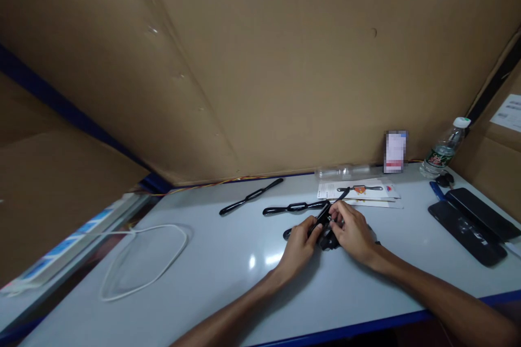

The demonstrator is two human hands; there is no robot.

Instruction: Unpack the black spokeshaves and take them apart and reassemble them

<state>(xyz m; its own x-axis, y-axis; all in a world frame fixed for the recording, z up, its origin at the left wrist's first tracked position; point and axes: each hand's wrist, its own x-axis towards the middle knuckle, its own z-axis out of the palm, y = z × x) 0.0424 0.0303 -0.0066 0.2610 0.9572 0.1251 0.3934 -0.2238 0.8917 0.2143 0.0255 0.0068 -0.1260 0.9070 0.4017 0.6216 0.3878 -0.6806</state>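
Observation:
My left hand (300, 239) is closed around a black spokeshave body (324, 212), which it holds tilted just above the table. The fingers of my right hand (353, 230) are pinched together at the spokeshave's middle, on a small shiny metal part (330, 218) too small to name. Below and between the hands lies a bunch of small black pieces (329, 242), partly hidden by my fingers. Beyond my left hand, a second black spokeshave body (277, 210) lies crosswise, and a third spokeshave body (232, 208) rests at an angle farther left.
Printed packaging cards (325, 190) and clear plastic (337, 173) lie behind my hands. A phone (394, 153) leans on the cardboard wall (285, 65). At right are a water bottle (442, 156) and an open black case (464, 233). A white cable (163, 274) loops near the power strip (69, 249).

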